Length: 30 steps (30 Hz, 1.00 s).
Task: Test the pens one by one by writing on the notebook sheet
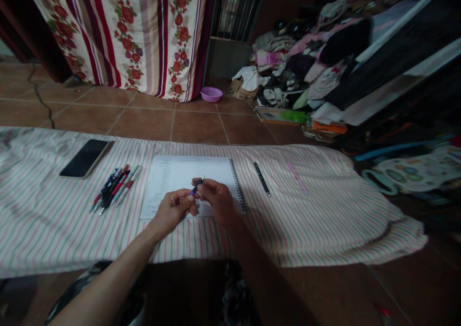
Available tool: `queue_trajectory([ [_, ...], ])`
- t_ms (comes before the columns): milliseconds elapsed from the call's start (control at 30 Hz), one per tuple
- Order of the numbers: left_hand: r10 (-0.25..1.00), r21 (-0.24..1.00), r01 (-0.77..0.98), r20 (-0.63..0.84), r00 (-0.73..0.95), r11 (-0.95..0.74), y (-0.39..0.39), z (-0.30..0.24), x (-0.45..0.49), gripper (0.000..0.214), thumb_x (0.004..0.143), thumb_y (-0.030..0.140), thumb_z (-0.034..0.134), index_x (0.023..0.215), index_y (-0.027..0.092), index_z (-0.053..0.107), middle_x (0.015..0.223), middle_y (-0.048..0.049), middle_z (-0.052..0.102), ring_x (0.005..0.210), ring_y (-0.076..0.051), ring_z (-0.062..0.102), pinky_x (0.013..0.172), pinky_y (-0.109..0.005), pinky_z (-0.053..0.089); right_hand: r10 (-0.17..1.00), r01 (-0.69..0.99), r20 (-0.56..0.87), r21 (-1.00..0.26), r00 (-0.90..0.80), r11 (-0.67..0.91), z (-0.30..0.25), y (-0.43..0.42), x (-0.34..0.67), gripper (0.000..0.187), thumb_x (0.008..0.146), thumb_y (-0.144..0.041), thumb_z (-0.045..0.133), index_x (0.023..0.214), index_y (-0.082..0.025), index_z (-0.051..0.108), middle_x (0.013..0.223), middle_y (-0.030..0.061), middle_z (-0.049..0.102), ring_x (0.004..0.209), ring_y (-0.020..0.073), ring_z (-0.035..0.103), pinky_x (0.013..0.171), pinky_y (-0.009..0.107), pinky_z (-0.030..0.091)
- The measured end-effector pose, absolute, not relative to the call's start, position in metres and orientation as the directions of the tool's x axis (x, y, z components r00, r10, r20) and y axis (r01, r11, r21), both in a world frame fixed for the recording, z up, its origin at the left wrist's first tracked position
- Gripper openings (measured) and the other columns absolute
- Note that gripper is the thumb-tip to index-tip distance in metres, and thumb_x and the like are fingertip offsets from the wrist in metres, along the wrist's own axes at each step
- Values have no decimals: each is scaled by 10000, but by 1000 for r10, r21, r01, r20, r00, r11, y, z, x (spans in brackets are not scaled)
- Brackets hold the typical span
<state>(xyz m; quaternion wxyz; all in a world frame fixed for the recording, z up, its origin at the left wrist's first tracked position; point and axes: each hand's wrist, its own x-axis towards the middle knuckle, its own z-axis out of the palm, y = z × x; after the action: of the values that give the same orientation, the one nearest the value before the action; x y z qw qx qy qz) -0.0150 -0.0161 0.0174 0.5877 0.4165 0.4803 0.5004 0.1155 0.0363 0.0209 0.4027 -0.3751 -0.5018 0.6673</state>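
Pen [197, 186], dark with a purple section, sits between both hands, above the spiral notebook [180, 170]. The left hand [177, 207] pinches the purple section, fingers curled; the right hand [217, 194], likewise nearly closed, holds it nearer the tip.

- Around me, a dimly lit, brown tiled floor [196, 128] with pale joints.
- Ahead, a striped, flowered curtain [146, 38] hanging close to the floor.
- Right of it, a barred window [236, 11].
- Farther right, a large heap of clothes [275, 59].
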Motion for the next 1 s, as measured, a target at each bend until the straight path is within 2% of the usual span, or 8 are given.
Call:
queue_trajectory([
  [200,992,979,-161,-128,17,129,-17,20,-13,341,707,457,630,766,123,664,492,-10,572,463,-94,427,495,-234,283,928,-155,-88,-976,-362,-153,16,39,113,173,654,-321,673,765,-189,686,564,-30,579,531,87,475,542,241,385],
  [500,987,964,-212,-157,39,162,-16,18,-13,316,708,430,637,770,121,655,500,-8,576,455,-80,416,480,-219,264,923,-159,-78,-976,-376,-147,18,38,115,238,670,-329,671,866,-198,703,684,-5,627,570,91,495,571,251,400],
  [667,987,967,-201,-155,33,158,-16,16,-13,326,704,439,638,770,119,648,493,-4,572,463,-85,426,496,-226,278,926,-156,-74,-978,-369,-140,19,37,115,184,665,-309,670,800,-190,706,584,-26,587,552,91,485,567,242,398],
  [833,984,964,-198,-171,39,175,-16,15,-14,325,711,436,631,781,119,641,502,-4,577,443,-76,399,470,-222,245,921,-155,-103,-973,-376,-172,19,37,114,219,668,-325,668,839,-194,710,633,-15,609,568,92,494,574,242,405],
  [1000,990,974,-176,-137,44,143,-16,16,-14,324,715,438,626,762,118,643,497,-13,583,470,-89,434,501,-228,288,925,-129,-84,-981,-371,-141,19,38,115,198,663,-322,665,800,-187,712,566,-24,579,542,92,480,567,245,403],
])
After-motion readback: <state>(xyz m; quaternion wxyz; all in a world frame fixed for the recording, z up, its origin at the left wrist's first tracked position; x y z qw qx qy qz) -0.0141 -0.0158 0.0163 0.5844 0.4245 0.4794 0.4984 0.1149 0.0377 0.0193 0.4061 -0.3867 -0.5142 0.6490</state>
